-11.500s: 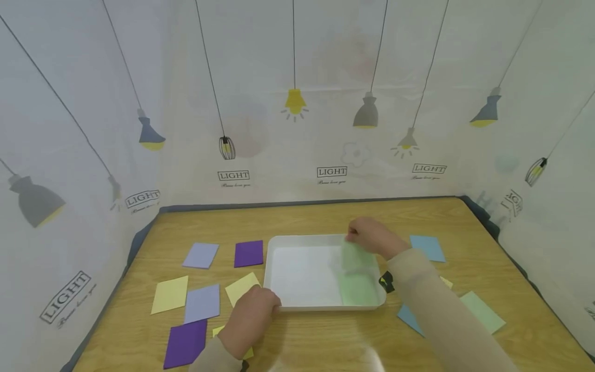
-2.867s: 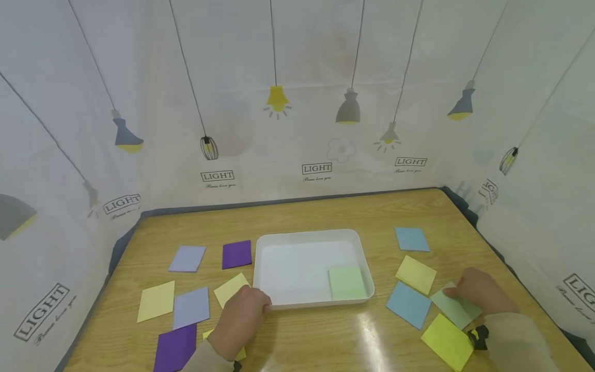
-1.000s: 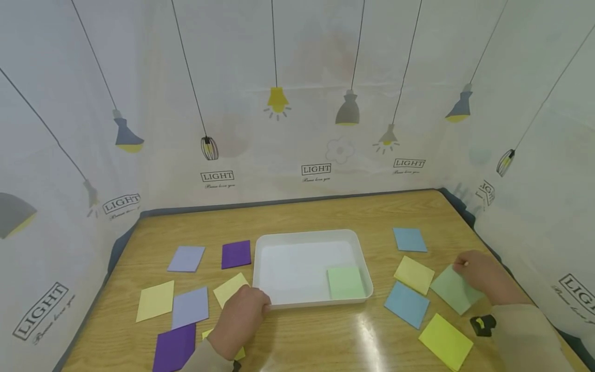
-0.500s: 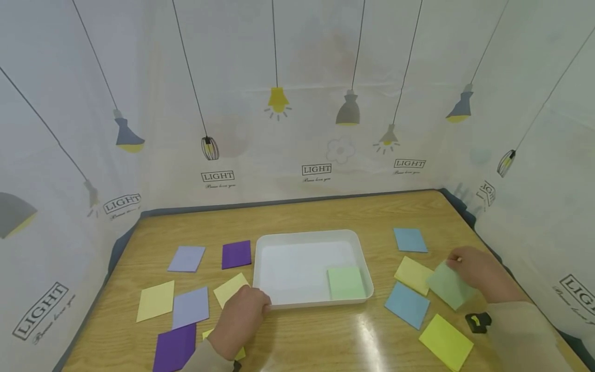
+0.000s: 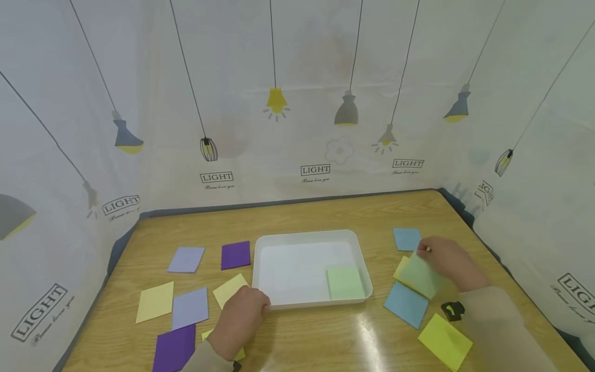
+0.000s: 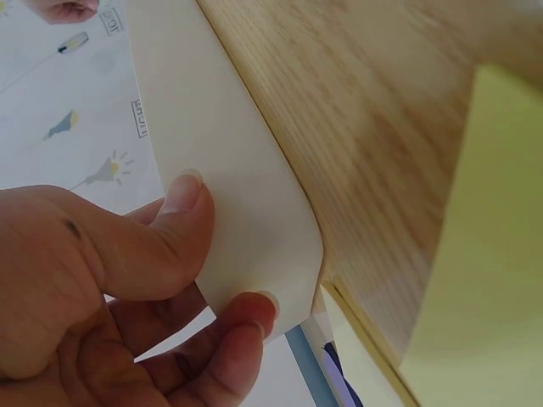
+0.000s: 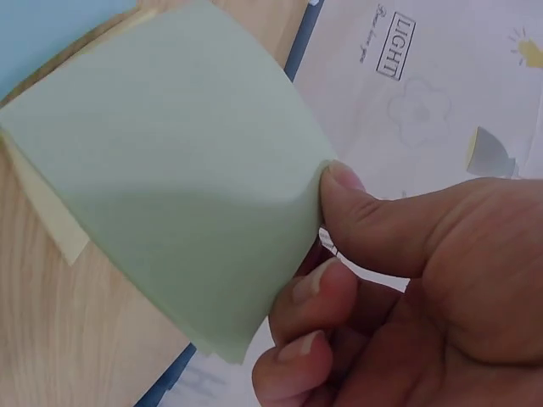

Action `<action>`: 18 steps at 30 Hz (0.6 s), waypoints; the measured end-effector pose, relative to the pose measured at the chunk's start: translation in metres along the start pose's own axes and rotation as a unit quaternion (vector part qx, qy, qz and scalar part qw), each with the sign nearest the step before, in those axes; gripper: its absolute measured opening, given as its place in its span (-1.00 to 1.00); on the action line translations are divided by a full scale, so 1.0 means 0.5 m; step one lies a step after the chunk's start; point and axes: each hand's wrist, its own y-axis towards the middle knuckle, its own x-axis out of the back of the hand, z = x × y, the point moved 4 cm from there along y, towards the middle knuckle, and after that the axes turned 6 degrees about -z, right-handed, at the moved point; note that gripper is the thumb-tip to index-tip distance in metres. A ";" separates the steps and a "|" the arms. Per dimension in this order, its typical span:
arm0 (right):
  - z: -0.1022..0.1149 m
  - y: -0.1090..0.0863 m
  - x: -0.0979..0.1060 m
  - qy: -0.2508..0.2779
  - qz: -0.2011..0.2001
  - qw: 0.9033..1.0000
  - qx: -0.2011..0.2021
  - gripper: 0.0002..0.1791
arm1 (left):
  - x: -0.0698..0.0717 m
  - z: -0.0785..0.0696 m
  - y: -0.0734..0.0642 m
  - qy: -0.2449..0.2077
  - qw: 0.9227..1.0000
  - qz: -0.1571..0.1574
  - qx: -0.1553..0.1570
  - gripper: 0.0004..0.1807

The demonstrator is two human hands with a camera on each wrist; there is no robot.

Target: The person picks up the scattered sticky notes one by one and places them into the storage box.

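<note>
A pale green sticky note pad point(image 7: 178, 161) hangs by one corner from my right hand point(image 5: 448, 261), pinched between thumb and fingers. In the head view it is lifted over a pale yellow pad point(image 5: 402, 266) and partly covers it. My left hand point(image 5: 244, 318) grips the near left corner of a white tray point(image 5: 297, 305); the left wrist view has the thumb on the tray's wall point(image 6: 246, 186) and fingertips curled at its rim. Inside the tray, at the near right corner, lies another light green pad point(image 5: 345, 283).
Two blue pads, the nearer one point(image 5: 406, 305), and a bright yellow pad point(image 5: 445, 341) lie on the right. Left of the tray are purple point(image 5: 174, 347), lilac point(image 5: 190, 308) and yellow point(image 5: 155, 301) pads. A printed curtain point(image 5: 260, 181) encloses the wooden table point(image 5: 321, 341).
One green pad was placed in the tray earlier. Since then my right hand has picked up another green pad from the right and moved it leftward. My left hand stays on the tray.
</note>
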 end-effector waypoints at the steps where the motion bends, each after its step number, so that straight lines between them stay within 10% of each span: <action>1: 0.007 0.003 -0.001 0.002 -0.001 1.000 0.003 -0.84 | 0.001 0.000 0.000 0.000 1.000 -0.001 0.000 -0.41; 18: 0.078 0.040 -0.006 0.024 0.020 0.999 0.010 -0.87 | -0.003 0.003 -0.001 0.004 1.000 -0.002 -0.001 -0.43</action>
